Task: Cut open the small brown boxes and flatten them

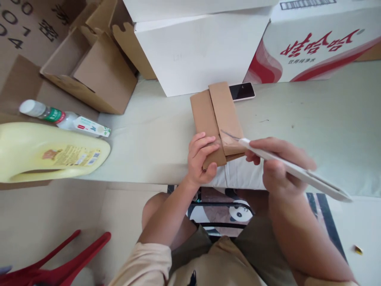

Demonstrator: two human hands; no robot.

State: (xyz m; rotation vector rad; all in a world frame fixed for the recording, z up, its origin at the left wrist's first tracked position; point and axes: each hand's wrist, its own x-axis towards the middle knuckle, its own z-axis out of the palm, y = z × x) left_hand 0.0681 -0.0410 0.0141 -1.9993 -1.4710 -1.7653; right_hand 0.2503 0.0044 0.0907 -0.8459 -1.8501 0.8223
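Note:
A small brown cardboard box [205, 113] lies near the front edge of the pale surface, its flaps meeting along a taped seam. My left hand [202, 157] grips its near left corner, fingers on top and thumb at the near edge. In my right hand [281, 163] is a white utility knife [297, 169]. Its thin blade points left and lies over the clear tape at the box's right side; whether it cuts in cannot be told. A phone [243, 91] lies just behind the box, partly covered by it.
Behind stand a white carton [205, 51] and a red-and-white carton [315, 51]. At left are open cardboard boxes [104, 75], a clear bottle [71, 119] and a large yellow bottle [53, 151] lying down. Something red [65, 258] is on the floor.

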